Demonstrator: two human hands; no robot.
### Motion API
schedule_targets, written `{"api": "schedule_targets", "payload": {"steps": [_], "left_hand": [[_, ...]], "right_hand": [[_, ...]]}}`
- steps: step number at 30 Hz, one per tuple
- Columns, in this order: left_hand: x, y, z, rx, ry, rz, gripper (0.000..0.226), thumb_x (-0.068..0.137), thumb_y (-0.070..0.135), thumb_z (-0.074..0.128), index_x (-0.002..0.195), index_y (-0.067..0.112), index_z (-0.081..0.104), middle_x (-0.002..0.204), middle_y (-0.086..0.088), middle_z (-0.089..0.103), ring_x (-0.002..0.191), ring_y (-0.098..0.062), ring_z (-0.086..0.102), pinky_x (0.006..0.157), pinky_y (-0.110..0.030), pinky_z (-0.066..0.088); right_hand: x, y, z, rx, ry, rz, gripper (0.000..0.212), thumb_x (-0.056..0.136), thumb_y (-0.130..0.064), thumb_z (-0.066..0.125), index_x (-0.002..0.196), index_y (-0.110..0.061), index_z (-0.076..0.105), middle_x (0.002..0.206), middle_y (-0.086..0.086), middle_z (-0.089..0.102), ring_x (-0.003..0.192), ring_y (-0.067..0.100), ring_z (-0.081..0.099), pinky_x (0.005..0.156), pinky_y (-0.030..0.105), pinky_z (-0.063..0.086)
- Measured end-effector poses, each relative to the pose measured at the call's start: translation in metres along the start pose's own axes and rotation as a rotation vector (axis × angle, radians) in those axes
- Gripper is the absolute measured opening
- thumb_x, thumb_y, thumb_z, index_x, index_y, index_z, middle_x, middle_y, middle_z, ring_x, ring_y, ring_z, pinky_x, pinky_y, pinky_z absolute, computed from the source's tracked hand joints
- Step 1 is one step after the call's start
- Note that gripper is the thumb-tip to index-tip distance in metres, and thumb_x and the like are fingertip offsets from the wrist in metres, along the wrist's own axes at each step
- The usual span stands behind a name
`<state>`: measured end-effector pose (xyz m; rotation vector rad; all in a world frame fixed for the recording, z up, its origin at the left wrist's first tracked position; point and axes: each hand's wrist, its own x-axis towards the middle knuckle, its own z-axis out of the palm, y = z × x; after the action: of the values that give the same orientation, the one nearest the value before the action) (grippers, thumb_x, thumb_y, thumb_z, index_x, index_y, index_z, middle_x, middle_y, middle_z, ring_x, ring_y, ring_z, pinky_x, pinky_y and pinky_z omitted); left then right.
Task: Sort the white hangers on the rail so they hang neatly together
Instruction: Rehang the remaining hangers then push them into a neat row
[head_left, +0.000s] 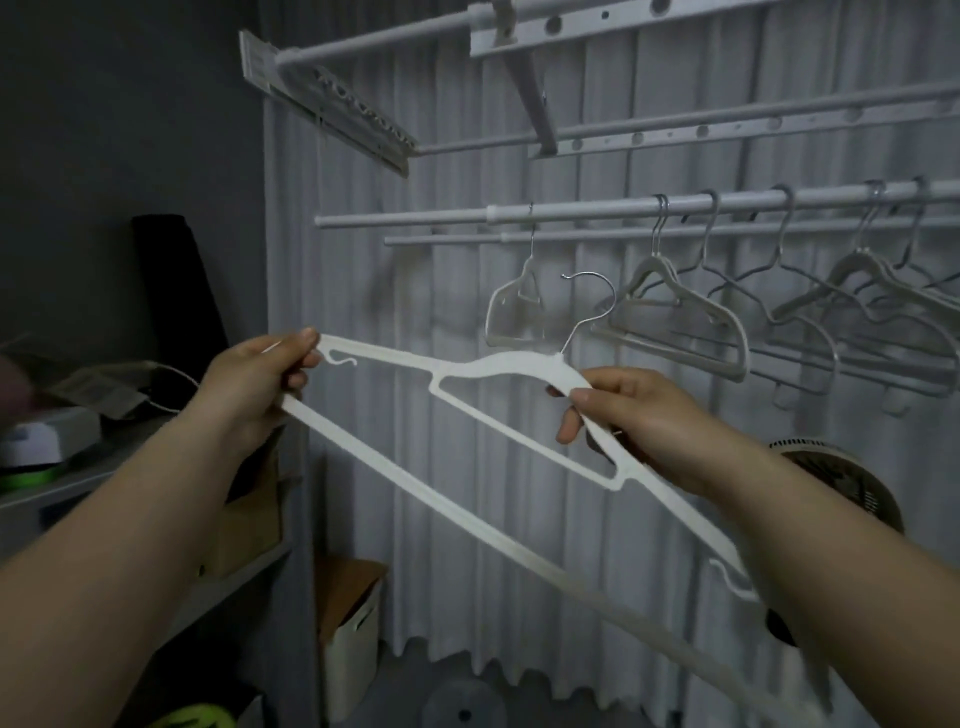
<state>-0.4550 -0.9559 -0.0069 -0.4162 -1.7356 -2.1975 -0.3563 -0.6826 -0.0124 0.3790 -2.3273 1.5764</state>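
Observation:
I hold a white hanger (415, 483) with a metal hook off the rail, tilted down to the right. My left hand (257, 387) pinches its left shoulder tip. My right hand (631, 421) grips its right shoulder just below the neck. The hook points up toward the rail (571, 210), below it and not touching. Several white hangers (680, 306) hang spread along the rail's right part. One small white hanger (511, 306) hangs alone to their left, on the thinner bar behind.
A folding drying rack (343, 98) juts out overhead. White curtains (426, 291) cover the wall behind. A shelf (62, 467) with clutter stands on the left, a white box (353, 639) on the floor, a fan (852, 488) at right.

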Motion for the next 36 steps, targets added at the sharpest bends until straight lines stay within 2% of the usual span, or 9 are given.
{"api": "schedule_targets", "payload": {"steps": [4, 7, 9, 12, 16, 21, 26, 29, 36], "left_hand": [[-0.012, 0.001, 0.005, 0.337, 0.114, 0.091, 0.016, 0.089, 0.026, 0.057, 0.089, 0.011, 0.064, 0.073, -0.003, 0.056, 0.056, -0.005, 0.054, 0.063, -0.025, 0.039], [-0.025, 0.010, 0.023, 0.450, 0.182, 0.209, 0.042, 0.088, 0.024, 0.059, 0.125, 0.005, 0.053, 0.118, -0.012, 0.059, 0.097, -0.017, 0.054, 0.087, -0.024, 0.038], [-0.036, 0.019, 0.039, 0.479, 0.150, 0.256, 0.044, 0.088, 0.022, 0.058, 0.129, 0.004, 0.051, 0.133, -0.013, 0.053, 0.099, -0.013, 0.045, 0.082, -0.017, 0.034], [-0.050, 0.033, 0.065, 0.448, 0.013, 0.333, 0.033, 0.090, 0.017, 0.055, 0.119, 0.001, 0.059, 0.110, -0.012, 0.065, 0.080, -0.003, 0.053, 0.055, -0.001, 0.037], [-0.078, 0.052, 0.096, 0.318, -0.302, 0.314, 0.017, 0.091, 0.017, 0.053, 0.089, 0.008, 0.067, 0.063, 0.012, 0.060, 0.050, 0.010, 0.057, 0.055, 0.000, 0.040], [-0.119, 0.076, 0.124, 0.192, -0.645, 0.178, 0.026, 0.093, 0.035, 0.044, 0.075, 0.022, 0.058, 0.076, 0.003, 0.063, 0.064, -0.007, 0.060, 0.066, -0.020, 0.046], [-0.135, 0.083, 0.137, 0.374, -0.660, 0.183, 0.026, 0.080, 0.044, 0.060, 0.091, 0.020, 0.060, 0.076, 0.004, 0.064, 0.066, -0.009, 0.060, 0.066, -0.024, 0.047], [-0.135, 0.073, 0.136, 0.498, -0.617, 0.201, 0.024, 0.074, 0.030, 0.072, 0.076, 0.031, 0.049, 0.062, 0.006, 0.063, 0.053, -0.004, 0.059, 0.053, -0.017, 0.046], [-0.112, 0.063, 0.109, 0.543, -0.353, 0.185, 0.031, 0.088, -0.001, 0.040, 0.067, 0.021, 0.049, 0.059, 0.002, 0.057, 0.023, 0.000, 0.046, 0.033, -0.012, 0.039]], "right_hand": [[-0.017, -0.019, 0.006, -0.044, 0.163, -0.042, 0.029, 0.093, -0.003, 0.045, 0.070, -0.016, 0.057, 0.042, -0.006, 0.063, 0.027, 0.002, 0.037, 0.031, 0.011, 0.028], [-0.025, -0.035, 0.004, -0.101, 0.351, -0.077, 0.027, 0.092, -0.005, 0.045, 0.070, -0.017, 0.057, 0.038, -0.007, 0.058, 0.027, 0.000, 0.036, 0.032, 0.011, 0.030], [-0.031, -0.049, 0.001, -0.125, 0.468, -0.110, 0.026, 0.091, -0.005, 0.045, 0.072, -0.019, 0.055, 0.037, -0.009, 0.057, 0.031, 0.002, 0.038, 0.033, 0.010, 0.032], [-0.033, -0.070, -0.009, -0.114, 0.595, -0.133, 0.029, 0.090, -0.005, 0.045, 0.066, -0.020, 0.050, 0.034, -0.008, 0.055, 0.029, 0.002, 0.041, 0.030, 0.009, 0.031], [-0.024, -0.093, -0.016, -0.088, 0.639, -0.111, 0.008, 0.091, -0.010, 0.046, 0.089, -0.014, 0.052, 0.026, -0.013, 0.050, 0.018, 0.000, 0.038, 0.025, 0.007, 0.028], [-0.015, -0.107, -0.008, -0.083, 0.688, -0.139, 0.011, 0.091, -0.012, 0.047, 0.101, -0.016, 0.048, 0.052, -0.003, 0.051, 0.039, 0.005, 0.046, 0.038, 0.016, 0.036], [0.001, -0.107, -0.002, -0.058, 0.712, -0.163, 0.032, 0.093, -0.015, 0.045, 0.124, -0.007, 0.044, 0.071, 0.002, 0.051, 0.054, 0.009, 0.043, 0.052, 0.020, 0.035], [0.009, -0.103, 0.001, -0.034, 0.691, -0.143, 0.030, 0.094, -0.016, 0.043, 0.124, -0.011, 0.042, 0.083, 0.006, 0.054, 0.061, 0.013, 0.047, 0.053, 0.024, 0.036], [0.019, -0.099, 0.008, 0.021, 0.437, -0.141, 0.040, 0.093, -0.014, 0.048, 0.132, -0.010, 0.036, 0.069, 0.001, 0.050, 0.050, 0.014, 0.043, 0.040, 0.019, 0.040]]}}
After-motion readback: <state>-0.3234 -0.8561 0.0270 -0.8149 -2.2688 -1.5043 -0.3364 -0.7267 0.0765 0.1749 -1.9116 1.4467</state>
